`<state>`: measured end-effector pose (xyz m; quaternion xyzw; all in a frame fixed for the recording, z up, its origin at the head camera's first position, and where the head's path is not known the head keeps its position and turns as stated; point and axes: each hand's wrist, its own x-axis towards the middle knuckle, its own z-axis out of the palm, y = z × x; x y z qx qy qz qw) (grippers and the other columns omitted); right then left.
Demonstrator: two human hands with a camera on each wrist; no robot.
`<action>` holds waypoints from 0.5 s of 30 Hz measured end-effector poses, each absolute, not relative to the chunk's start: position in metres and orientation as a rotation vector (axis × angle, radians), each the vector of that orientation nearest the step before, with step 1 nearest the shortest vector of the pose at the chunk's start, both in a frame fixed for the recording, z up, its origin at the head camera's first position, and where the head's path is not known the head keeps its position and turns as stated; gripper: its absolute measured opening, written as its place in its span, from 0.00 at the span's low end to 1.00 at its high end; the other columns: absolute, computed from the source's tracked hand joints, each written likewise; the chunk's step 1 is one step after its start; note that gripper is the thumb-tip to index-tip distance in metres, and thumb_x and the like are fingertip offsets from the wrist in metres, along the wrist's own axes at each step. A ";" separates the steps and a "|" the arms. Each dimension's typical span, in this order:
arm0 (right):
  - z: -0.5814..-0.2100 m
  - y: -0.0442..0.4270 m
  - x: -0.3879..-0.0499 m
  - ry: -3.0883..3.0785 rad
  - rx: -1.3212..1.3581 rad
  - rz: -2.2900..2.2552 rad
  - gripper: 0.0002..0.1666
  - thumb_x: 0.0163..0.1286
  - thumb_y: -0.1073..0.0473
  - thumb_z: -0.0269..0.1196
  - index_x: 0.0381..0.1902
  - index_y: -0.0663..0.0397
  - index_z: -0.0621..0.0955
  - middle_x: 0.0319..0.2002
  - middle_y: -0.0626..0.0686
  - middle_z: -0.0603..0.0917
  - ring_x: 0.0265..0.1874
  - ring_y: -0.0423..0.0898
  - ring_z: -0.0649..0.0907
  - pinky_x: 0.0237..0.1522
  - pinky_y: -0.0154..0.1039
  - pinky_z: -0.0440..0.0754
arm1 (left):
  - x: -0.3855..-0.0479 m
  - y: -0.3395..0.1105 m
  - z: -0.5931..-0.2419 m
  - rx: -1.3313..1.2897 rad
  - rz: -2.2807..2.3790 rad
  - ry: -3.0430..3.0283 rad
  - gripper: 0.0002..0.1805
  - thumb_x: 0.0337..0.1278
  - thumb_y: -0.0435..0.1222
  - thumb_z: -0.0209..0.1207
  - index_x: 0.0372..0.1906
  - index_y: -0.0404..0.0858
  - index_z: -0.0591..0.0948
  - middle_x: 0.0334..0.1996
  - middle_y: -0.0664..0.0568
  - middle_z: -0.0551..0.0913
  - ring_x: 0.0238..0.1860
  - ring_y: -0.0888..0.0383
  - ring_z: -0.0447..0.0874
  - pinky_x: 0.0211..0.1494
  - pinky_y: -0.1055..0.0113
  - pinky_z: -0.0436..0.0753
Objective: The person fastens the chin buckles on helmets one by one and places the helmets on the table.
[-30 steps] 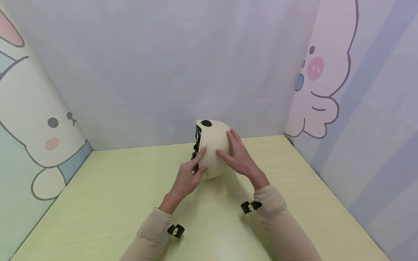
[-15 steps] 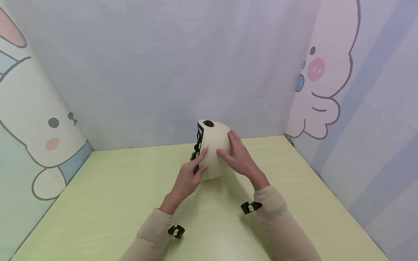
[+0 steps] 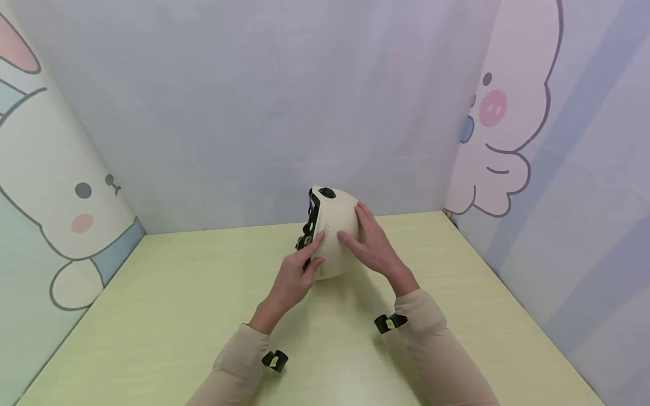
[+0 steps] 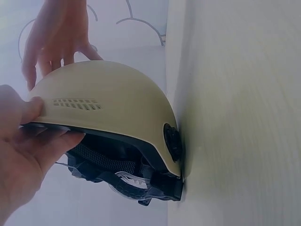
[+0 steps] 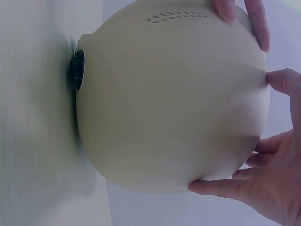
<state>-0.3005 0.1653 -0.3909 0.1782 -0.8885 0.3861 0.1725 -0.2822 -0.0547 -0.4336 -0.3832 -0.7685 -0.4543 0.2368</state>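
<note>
A cream helmet stands on end at the middle of the table, its open side facing left. Black straps and lining show inside it. The end bearing a black oval piece is against or just above the tabletop. My left hand grips the rim, thumb on the outer shell near the small vents and fingers under the edge. With spread, mostly straight fingers, my right hand rests on the rounded crown; in the right wrist view its fingertips press the shell.
The pale yellow-green table meets a plain light curtain wall just behind the helmet. Side walls with cartoon animals flank it. Each sleeve has a small black wrist device.
The helmet has turned slightly, its far end with the black oval piece shifting a little to the right, so more black lining shows. Both hands keep nearly the same place on it.
</note>
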 end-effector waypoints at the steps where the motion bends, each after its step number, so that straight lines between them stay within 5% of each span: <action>1: -0.391 0.165 -0.300 -2.521 0.504 1.096 0.50 0.73 0.40 0.58 0.77 0.66 0.54 0.78 0.62 0.51 0.77 0.57 0.53 0.73 0.56 0.55 | -0.282 -0.055 -0.433 -1.052 -1.242 -2.105 0.32 0.63 0.22 0.61 0.72 0.34 0.69 0.67 0.44 0.72 0.67 0.54 0.71 0.64 0.62 0.74; 15: -0.389 0.165 -0.299 -2.488 0.561 1.085 0.45 0.73 0.41 0.59 0.77 0.59 0.60 0.78 0.60 0.53 0.76 0.57 0.56 0.71 0.58 0.59 | -0.277 -0.055 -0.429 -1.039 -1.197 -2.117 0.33 0.61 0.23 0.63 0.72 0.36 0.71 0.65 0.44 0.74 0.62 0.52 0.77 0.57 0.58 0.80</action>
